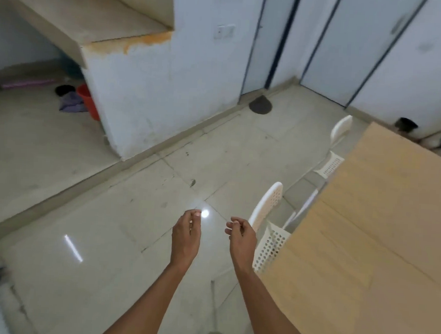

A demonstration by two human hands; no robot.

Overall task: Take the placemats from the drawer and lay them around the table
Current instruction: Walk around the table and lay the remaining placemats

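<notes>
My left hand (186,235) and my right hand (241,236) hang side by side over the tiled floor, both with loosely curled fingers and nothing in them. A light wooden table (381,228) fills the right side of the view, just right of my right hand. No placemat and no drawer show in this view.
Two white perforated chairs (269,221) (338,145) stand tucked along the table's left edge. A stone counter (76,21) on a white block stands at the upper left, with a red bucket (90,100) and a cloth under it. White cupboard doors (332,44) line the far wall.
</notes>
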